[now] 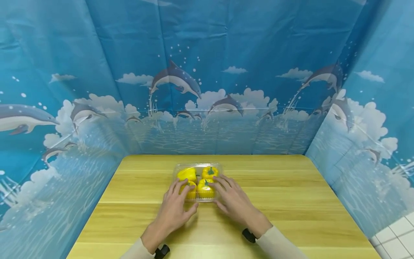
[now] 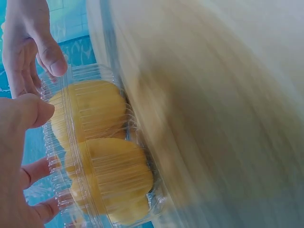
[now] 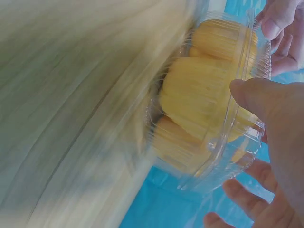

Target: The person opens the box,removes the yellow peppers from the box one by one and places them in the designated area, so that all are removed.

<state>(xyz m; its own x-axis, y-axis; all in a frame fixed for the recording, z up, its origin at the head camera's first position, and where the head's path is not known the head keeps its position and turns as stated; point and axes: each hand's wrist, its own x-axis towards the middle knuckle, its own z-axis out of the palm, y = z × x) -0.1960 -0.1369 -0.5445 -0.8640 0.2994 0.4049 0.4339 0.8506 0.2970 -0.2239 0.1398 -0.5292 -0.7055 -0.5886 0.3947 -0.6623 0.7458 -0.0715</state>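
A clear plastic clamshell box [image 1: 198, 164] sits on the table, its lid lying over several yellow bell peppers [image 1: 187, 174] with green stems. My left hand [image 1: 174, 209] rests at the box's near left side, fingers spread over the lid. From the near right side, my right hand [image 1: 235, 202] reaches over the lid with its fingers spread. In the left wrist view, the left thumb [image 2: 35, 110] is by the box's front rim, with other fingers farther over the lid. The right wrist view shows the right thumb [image 3: 249, 95] close to the same ribbed rim.
The box stands on a wooden table [image 1: 275, 194], toward its far edge. A blue curtain [image 1: 207, 39] printed with dolphins and clouds hangs behind and along both sides. White tiles [image 1: 399, 235] show at the lower right. Each wrist wears a black strap [image 1: 249, 235].
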